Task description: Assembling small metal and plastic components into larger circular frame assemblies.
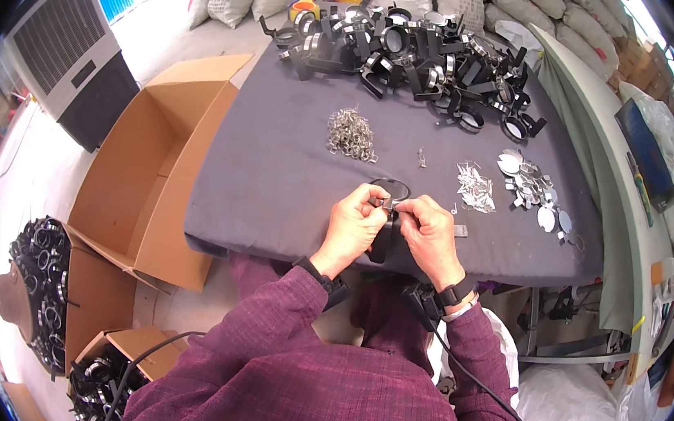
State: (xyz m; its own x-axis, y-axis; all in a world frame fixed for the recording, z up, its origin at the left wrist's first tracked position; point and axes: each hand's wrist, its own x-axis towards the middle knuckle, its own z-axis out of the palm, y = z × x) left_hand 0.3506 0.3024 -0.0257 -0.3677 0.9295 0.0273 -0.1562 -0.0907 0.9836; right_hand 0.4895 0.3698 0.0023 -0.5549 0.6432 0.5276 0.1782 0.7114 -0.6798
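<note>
Near the table's front edge, both hands work on a black ring clamp (380,248) with a flat black arm. Its thin ring points away from me and its arm hangs toward me. My left hand (352,222) is closed on it, thumb and fingers pinching near the joint of ring and arm. My right hand (430,235) pinches at the same joint from the other side; any small part between its fingertips is too hidden to make out. Beside my right hand lies a small flat metal piece (460,231).
A heap of ring clamps (403,49) covers the table's far side. Nearer are piles of small metal clips (351,136), thin pins (476,188) and round metal discs (532,186). An open cardboard box (140,165) stands left; boxes of clamps (41,286) sit lower left. A partition (606,148) borders the right.
</note>
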